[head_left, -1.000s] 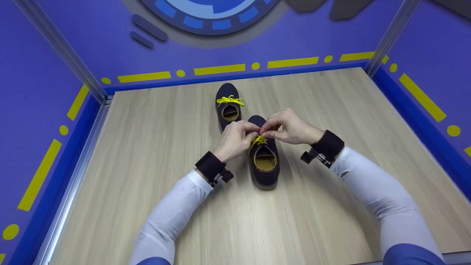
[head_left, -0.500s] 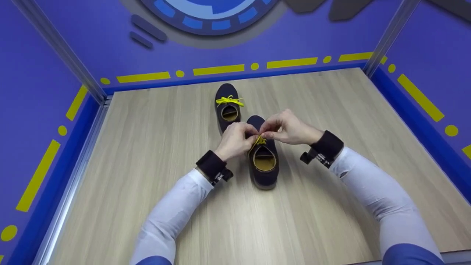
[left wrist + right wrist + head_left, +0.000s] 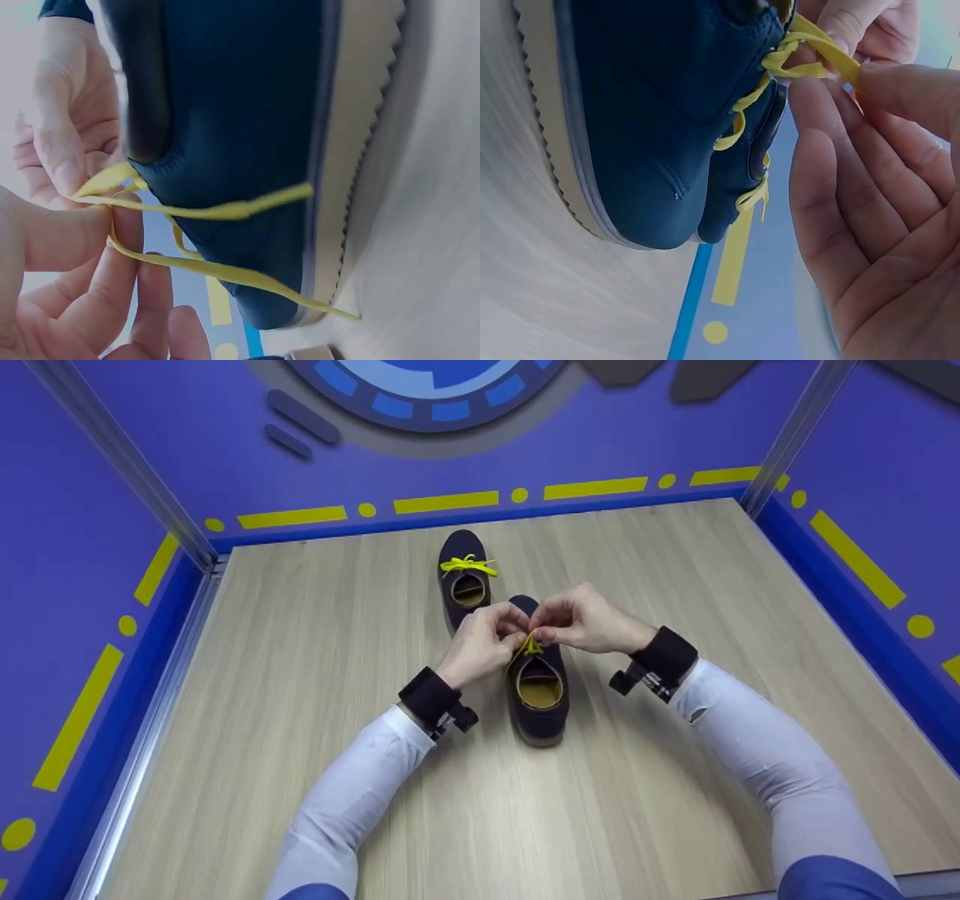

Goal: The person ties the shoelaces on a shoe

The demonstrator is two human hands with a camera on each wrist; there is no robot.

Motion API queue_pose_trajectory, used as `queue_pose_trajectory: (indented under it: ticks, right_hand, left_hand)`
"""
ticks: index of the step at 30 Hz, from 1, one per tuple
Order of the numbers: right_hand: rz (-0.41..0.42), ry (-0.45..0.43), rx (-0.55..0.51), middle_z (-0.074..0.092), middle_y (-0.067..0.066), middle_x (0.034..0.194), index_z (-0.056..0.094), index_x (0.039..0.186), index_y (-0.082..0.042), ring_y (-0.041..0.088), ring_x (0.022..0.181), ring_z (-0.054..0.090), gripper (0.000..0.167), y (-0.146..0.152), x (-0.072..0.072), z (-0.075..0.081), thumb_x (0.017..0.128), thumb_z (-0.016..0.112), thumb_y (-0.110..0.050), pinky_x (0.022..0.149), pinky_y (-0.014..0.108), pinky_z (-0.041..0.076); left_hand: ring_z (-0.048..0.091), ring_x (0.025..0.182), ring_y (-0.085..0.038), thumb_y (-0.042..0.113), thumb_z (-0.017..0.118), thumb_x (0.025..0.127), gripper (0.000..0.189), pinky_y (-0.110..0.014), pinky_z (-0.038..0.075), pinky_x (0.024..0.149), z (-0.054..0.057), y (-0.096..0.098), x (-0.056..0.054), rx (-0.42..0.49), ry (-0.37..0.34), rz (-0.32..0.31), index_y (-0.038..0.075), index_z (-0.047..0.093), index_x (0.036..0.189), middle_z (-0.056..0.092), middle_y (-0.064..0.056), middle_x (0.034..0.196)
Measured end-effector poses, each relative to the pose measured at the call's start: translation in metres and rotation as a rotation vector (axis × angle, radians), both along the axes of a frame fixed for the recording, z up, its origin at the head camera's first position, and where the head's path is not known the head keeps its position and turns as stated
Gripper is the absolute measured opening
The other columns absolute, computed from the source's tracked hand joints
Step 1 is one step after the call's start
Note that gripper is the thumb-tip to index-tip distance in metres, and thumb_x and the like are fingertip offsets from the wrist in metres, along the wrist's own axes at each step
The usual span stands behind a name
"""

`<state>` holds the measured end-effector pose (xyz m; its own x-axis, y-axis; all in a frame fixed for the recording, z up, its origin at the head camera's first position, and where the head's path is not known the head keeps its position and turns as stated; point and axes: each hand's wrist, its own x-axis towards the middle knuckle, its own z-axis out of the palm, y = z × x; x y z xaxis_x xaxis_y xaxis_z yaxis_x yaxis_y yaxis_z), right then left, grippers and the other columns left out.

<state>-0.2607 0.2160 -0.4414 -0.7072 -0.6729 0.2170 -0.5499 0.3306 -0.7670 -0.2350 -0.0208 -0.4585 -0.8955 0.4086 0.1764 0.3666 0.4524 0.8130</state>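
A dark low shoe (image 3: 541,726) with yellow lace and a tan lining stands on the board, toe pointing away from me. My left hand (image 3: 480,645) is over its left side, thumb and index pinching the yellow shoelace (image 3: 225,271). From the other side my right hand (image 3: 592,622) pinches the lace too, its fingertips close to the left ones above the shoe's tongue. In the left wrist view, two lace ends trail down the shoe's side from the fingers. The right wrist view shows the lace looped between thumb and index, with the other fingers loosely bent.
A matching dark shoe (image 3: 463,544) with its yellow lace in a bow (image 3: 469,565) stands farther back, slightly left. Wood-grain board (image 3: 300,675) lies under both shoes. Blue-purple panels (image 3: 637,427) with yellow marks rise at the back and sides.
Both hands stay at the laces with small finger movements. The left fingertips have risen slightly, and the yellow lace between the hands is drawn up into a narrower, more upright shape.
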Motion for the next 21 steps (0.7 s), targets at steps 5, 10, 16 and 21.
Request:
queue_pose_trajectory:
  ticks: [5, 10, 16, 21]
  right_hand:
    - [-0.013, -0.048, 0.027, 0.083, 0.022, 0.093, 0.082, 0.105, 0.005, 0.010, 0.077, 0.074, 0.006, -0.0017, -0.0006, -0.0012, 0.102, 0.079, 0.000, 0.071, 0.013, 0.057]
    - [-0.034, -0.087, 0.039, 0.083, 0.024, 0.096, 0.082, 0.105, 0.006, 0.015, 0.074, 0.077, 0.007, -0.0036, 0.0005, -0.0014, 0.102, 0.077, 0.003, 0.066, 0.015, 0.059]
    - [-0.074, -0.094, 0.024, 0.084, 0.026, 0.095, 0.083, 0.104, 0.006, 0.004, 0.073, 0.073, 0.006, -0.0066, 0.0013, -0.0022, 0.099, 0.080, 0.004, 0.065, 0.013, 0.057]
    - [-0.084, -0.090, 0.018, 0.085, 0.025, 0.094, 0.086, 0.101, 0.003, -0.003, 0.074, 0.073, 0.005, -0.0082, 0.0029, -0.0012, 0.097, 0.083, 0.001, 0.068, 0.013, 0.058]
  left_hand:
    - [0.081, 0.098, -0.021, 0.001, 0.073, 0.101, 0.018, -0.025, 0.057, 0.085, 0.0005, -0.0004, 0.0017, 0.059, -0.026, -0.020, 0.006, 0.075, 0.118, 0.087, -0.012, 0.107]
    - [0.082, 0.100, -0.023, 0.000, 0.073, 0.100, 0.019, -0.030, 0.060, 0.089, 0.0007, 0.0000, 0.0028, 0.056, -0.018, -0.012, 0.006, 0.075, 0.118, 0.087, -0.011, 0.108]
    - [0.083, 0.099, -0.024, 0.002, 0.075, 0.100, 0.019, -0.035, 0.063, 0.090, 0.0004, 0.0000, 0.0031, 0.013, 0.024, 0.009, 0.007, 0.078, 0.119, 0.088, -0.010, 0.107]
    - [0.082, 0.091, -0.023, 0.011, 0.077, 0.101, 0.017, -0.038, 0.062, 0.084, 0.0030, -0.0020, 0.0040, -0.098, 0.106, 0.039, 0.009, 0.085, 0.115, 0.088, -0.006, 0.101]
